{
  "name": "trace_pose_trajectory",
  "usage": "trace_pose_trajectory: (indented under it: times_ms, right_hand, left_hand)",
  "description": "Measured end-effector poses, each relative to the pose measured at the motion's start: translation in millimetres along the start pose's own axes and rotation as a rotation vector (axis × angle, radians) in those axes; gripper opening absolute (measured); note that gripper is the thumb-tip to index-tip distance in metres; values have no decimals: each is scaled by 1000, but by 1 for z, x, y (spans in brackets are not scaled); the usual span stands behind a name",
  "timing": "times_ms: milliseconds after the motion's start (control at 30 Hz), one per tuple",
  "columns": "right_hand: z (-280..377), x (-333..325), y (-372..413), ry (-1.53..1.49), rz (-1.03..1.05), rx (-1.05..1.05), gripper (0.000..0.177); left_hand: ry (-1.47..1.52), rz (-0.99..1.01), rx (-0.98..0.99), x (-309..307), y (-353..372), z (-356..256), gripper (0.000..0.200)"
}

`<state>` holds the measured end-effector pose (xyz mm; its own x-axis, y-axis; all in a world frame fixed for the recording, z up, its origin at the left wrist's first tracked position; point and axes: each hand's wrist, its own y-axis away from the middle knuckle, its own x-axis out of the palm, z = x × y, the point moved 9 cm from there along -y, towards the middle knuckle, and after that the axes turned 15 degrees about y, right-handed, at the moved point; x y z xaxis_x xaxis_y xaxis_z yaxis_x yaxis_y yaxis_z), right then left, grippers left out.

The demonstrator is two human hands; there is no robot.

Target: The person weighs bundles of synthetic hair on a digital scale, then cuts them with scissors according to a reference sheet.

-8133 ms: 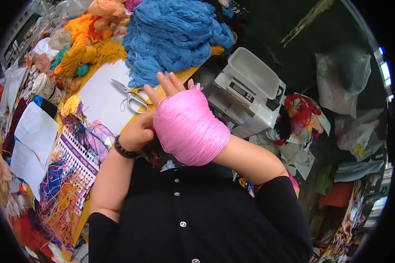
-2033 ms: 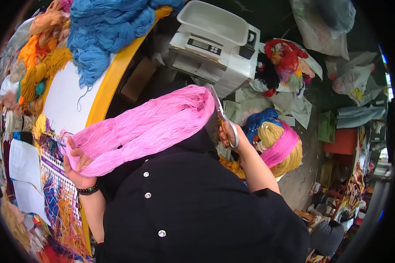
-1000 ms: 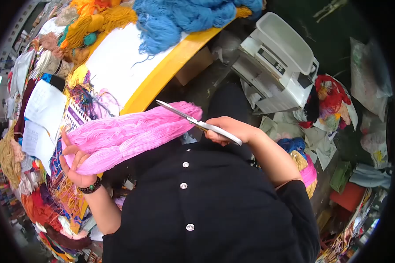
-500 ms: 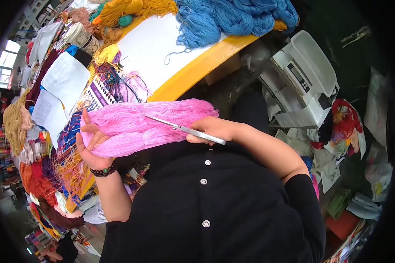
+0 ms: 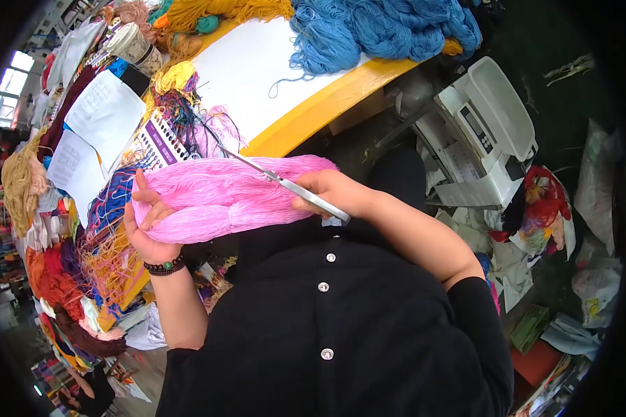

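at the yellow tabletop edge: a pink skein hangs in the air between the tabletop and the person's dark shirt, resting on neither.
skein's long axis: roughly left to right across the body, one end at each hand.
left hand: palm up under the skein's left end, fingers curled shut around the strands.
right hand: at the skein's right end, closed on the scissors handles; whether it also pinches yarn i cannot tell.
scissors: blades slant over the skein's top, tip pointing away toward the colour card; they show as one thin line, seemingly together.
nearer hand: the right, its blades already lying across the skein's middle.
beyond: blue yarn on the tabletop, a white scale to the right.
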<state>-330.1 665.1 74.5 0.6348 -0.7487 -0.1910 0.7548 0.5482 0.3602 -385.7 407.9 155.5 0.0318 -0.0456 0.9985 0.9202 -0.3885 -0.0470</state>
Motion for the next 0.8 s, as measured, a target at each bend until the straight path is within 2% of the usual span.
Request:
trace_pose_trajectory:
  times_ms: [33,67,100,200,267,467,533,567,667,800]
  right_hand:
    - [5,-3,1,-25,-28,-99,35]
    - [14,-9,5,136,-76,-182,37]
    - [17,-12,11,136,-73,-180,37]
    - [8,3,30,205,222,3,47]
    - [-2,10,36,197,307,-1,52]
    - [2,18,37,254,322,-3,56]
    - [12,21,36,174,323,-52,45]
    - [13,21,37,175,325,-58,45]
    - [10,15,41,-64,296,-18,26]
    - [6,10,50,-139,197,-28,22]
  left_hand:
    - [12,16,-21,1,-1,1,56]
    - [14,15,-19,0,-1,1,56]
    - [12,-1,1,-1,0,-1,57]
    - [-3,-33,51,-4,1,-5,60]
    - [3,-26,44,-4,-1,-5,55]
    - [7,-62,101,-9,-2,-11,55]
    - [17,-69,98,-10,-1,-12,55]
    - [27,-76,97,-10,-1,-14,55]
    - [-6,-90,122,-6,-2,-10,55]
    - [-35,-9,-1,24,-15,28,58]
